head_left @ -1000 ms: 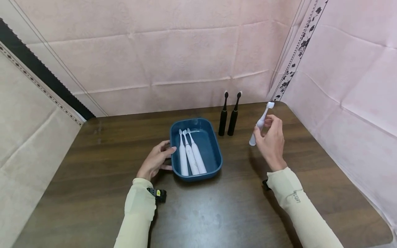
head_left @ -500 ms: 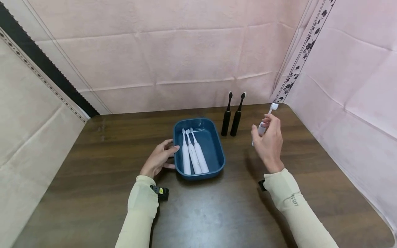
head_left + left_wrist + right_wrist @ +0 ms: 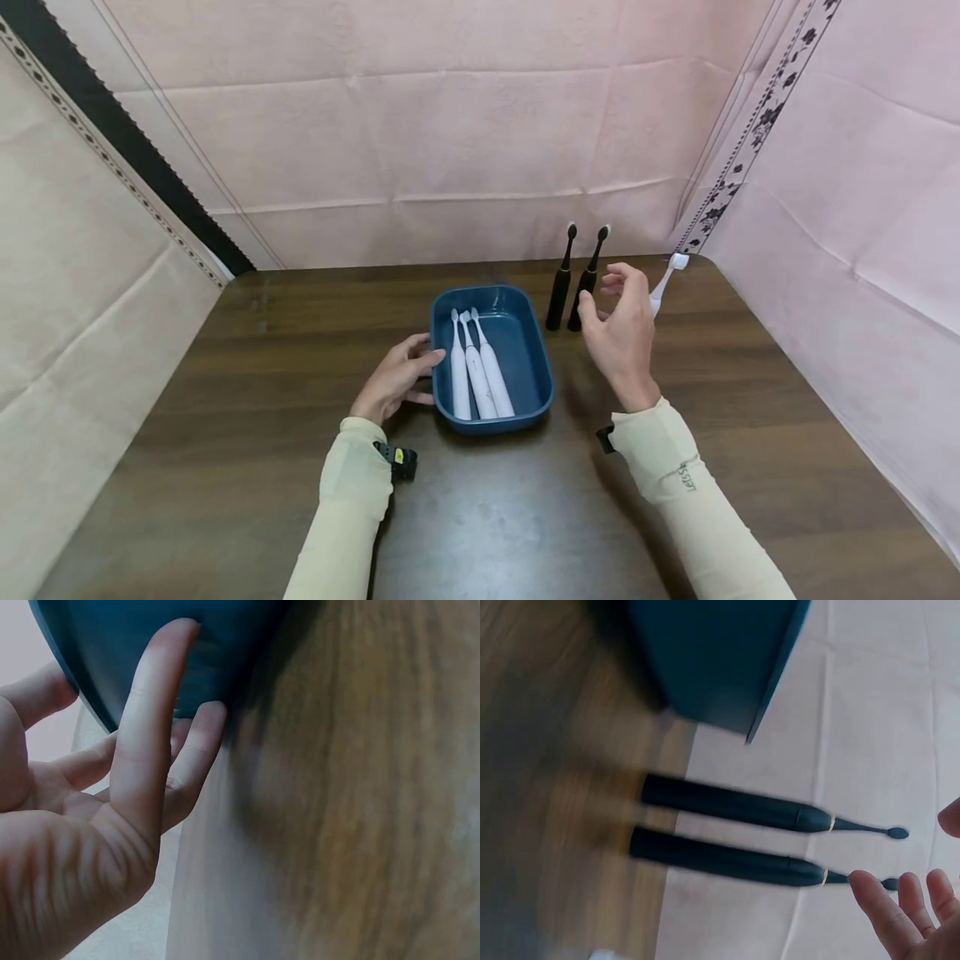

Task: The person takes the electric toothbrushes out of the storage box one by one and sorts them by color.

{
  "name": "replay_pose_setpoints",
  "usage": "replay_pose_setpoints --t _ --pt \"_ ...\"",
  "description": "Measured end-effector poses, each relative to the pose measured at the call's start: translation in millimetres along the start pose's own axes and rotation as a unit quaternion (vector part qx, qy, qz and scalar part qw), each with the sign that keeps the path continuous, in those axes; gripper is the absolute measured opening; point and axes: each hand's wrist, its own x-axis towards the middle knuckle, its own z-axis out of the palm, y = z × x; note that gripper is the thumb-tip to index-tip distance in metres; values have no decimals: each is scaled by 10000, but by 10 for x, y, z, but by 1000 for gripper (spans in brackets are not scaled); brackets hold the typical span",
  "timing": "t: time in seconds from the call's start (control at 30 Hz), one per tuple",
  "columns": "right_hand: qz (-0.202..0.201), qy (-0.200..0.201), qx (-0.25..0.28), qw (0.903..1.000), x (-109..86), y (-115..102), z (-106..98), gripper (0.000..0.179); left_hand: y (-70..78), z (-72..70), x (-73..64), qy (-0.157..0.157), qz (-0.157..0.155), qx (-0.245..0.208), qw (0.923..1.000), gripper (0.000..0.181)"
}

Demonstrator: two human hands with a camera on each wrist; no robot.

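My left hand (image 3: 393,379) holds the left side of a blue tray (image 3: 531,358), thumb over the rim and fingers against the outer wall (image 3: 225,645). Inside lie three white electric toothbrushes (image 3: 480,379) side by side. My right hand (image 3: 622,342) is in the air with nothing in it, fingers relaxed and apart, beside two upright black electric toothbrushes (image 3: 559,296). In the right wrist view, its fingers (image 3: 881,907) overlap the head of the nearer black toothbrush (image 3: 727,859). Another white electric toothbrush (image 3: 663,287) stands upright behind the right hand, its lower handle hidden.
The brown wooden table (image 3: 487,517) carries everything. Pale cloth (image 3: 480,150) hangs behind its far edge and along both sides. The black toothbrushes stand close to the tray's right side.
My right hand has let go of the upright white toothbrush and moved left toward the black ones. The left hand stays on the tray. The head view has shifted slightly.
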Motion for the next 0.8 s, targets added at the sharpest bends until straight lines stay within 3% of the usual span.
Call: replay_pose_setpoints --t 0.27,0.47,0.6,0.8 --pt "-261 -226 224 9992 45 -277 208 36 16 12 5 30 6 -28 10000 58" --pt "-463 -1060 -206 9931 96 -433 304 32 27 4 -12 56 -49 -31 10000 57" --pt "-208 -1824 -611 9811 139 -490 364 36 32 -5 -14 72 -31 -41 10000 60" --pt "52 -2783 -1075 9545 217 -539 474 39 24 4 -6 50 -43 -67 10000 56"
